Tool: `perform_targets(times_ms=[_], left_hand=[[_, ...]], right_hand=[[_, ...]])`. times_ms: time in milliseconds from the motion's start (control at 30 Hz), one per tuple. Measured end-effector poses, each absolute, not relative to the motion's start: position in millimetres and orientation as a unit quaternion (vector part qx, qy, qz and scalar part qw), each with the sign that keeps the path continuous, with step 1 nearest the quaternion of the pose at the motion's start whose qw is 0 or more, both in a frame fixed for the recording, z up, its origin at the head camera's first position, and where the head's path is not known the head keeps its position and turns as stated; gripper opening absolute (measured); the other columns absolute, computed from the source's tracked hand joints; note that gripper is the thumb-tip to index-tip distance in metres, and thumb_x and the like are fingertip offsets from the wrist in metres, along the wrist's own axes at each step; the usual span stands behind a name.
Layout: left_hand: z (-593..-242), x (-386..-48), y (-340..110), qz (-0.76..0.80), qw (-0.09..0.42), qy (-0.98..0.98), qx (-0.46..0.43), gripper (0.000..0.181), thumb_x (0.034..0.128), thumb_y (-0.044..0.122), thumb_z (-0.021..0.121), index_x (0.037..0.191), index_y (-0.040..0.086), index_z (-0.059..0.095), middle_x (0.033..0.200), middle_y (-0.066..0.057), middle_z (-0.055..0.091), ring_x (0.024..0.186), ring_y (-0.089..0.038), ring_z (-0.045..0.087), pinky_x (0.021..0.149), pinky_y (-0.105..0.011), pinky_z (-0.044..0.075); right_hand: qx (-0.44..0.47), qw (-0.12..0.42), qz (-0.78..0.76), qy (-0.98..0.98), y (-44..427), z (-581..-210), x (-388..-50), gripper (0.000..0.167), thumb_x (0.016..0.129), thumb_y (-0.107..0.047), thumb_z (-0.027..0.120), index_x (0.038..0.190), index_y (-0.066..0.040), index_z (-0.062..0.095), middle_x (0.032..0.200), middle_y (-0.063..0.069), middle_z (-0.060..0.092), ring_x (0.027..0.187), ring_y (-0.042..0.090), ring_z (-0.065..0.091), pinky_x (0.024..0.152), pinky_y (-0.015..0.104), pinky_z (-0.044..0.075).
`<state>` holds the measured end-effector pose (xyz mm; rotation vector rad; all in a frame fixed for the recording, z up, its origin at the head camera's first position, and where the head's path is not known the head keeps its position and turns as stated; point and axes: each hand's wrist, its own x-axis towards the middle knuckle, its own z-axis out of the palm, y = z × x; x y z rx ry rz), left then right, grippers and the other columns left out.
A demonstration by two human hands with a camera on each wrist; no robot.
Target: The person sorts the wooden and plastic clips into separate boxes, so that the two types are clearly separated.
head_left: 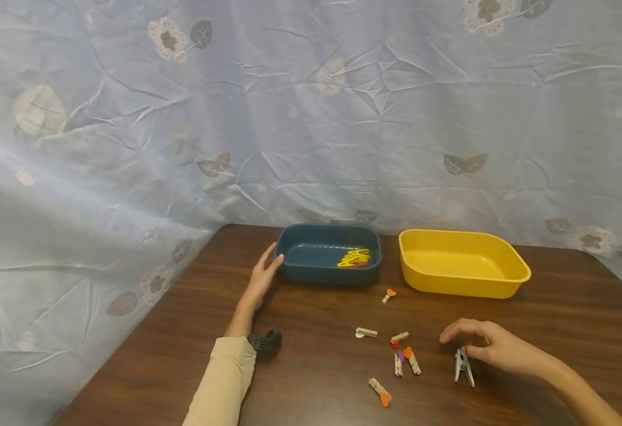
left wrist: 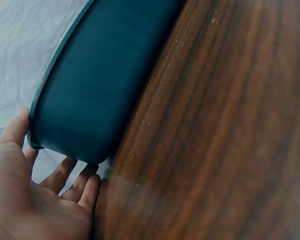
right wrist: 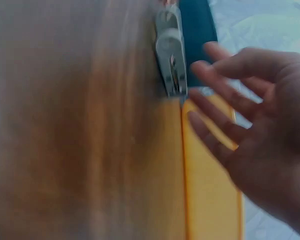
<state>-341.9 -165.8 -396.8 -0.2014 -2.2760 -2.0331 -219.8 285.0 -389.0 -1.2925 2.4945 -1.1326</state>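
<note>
My left hand (head_left: 262, 278) touches the left end of the dark blue bin (head_left: 316, 274). In the left wrist view its thumb meets the rim and the other fingers reach along the end wall. Yellow plastic clothespins (head_left: 355, 257) lie in the bin's right part, with something red beneath. My right hand (head_left: 494, 346) hovers beside a silver metal clip (head_left: 464, 368), fingers loosely bent. In the right wrist view a gap shows between the fingertips and the metal clip (right wrist: 171, 55). Several small wooden clothespins with coloured hearts, such as an orange-heart one (head_left: 379, 391), lie left of this hand.
A yellow bin (head_left: 460, 286) stands right of the blue one at the table's back, nothing visible inside it. One wooden clothespin (head_left: 388, 297) lies in front of the bins. A patterned curtain (head_left: 311, 118) hangs behind the brown wooden table (head_left: 311, 367).
</note>
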Motion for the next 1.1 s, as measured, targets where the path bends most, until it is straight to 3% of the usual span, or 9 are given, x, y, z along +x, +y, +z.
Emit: perform_targets(times_ms=[300,667,1000,1100], left_hand=[[-394.3,-343.2,-166.5,-0.666,0.037,-0.742,-0.074,0.058,0.0963,0.026,0.05,0.146,0.01,0.025,0.145,-0.024,0.022,0.128,-0.039,0.028,0.1,-0.051,0.028],[-398.0,-342.4,-166.9,-0.664,0.035,-0.743,-0.077,0.058,0.0964,0.027,0.05,0.146,0.01,0.024,0.145,-0.024,0.021,0.129,-0.038,0.026,0.101,-0.051,0.026],[-399.4,-341.8,-167.0,-0.668,0.045,-0.738,-0.081,0.058,0.0962,0.024,0.05,0.145,0.006,0.025,0.145,-0.024,0.022,0.129,-0.037,0.027,0.101,-0.049,0.028],[-404.1,-347.3,-167.6,-0.667,0.049,-0.74,-0.079,0.059,0.0953,0.029,0.052,0.145,0.01,0.027,0.145,-0.022,0.023,0.129,-0.036,0.027,0.101,-0.049,0.028]], right_hand=[[-0.469,0.119,-0.411,0.773,294.4,-399.9,-218.5,0.046,0.08,0.019,0.049,0.117,-0.006,0.057,0.12,0.015,0.053,0.109,0.015,0.049,0.087,0.024,0.041],[-0.471,0.126,-0.43,0.76,294.8,-408.4,-220.9,0.033,0.085,0.008,0.057,0.113,-0.008,0.06,0.097,0.006,0.059,0.077,0.017,0.047,0.058,0.032,0.039],[-0.435,0.136,-0.435,0.777,295.7,-409.4,-218.6,0.029,0.087,0.002,0.058,0.114,-0.007,0.059,0.092,0.003,0.059,0.07,0.014,0.05,0.056,0.028,0.043],[-0.43,0.132,-0.433,0.781,296.4,-408.2,-219.1,0.029,0.086,0.002,0.059,0.114,-0.007,0.059,0.092,0.003,0.059,0.073,0.015,0.051,0.057,0.028,0.043]])
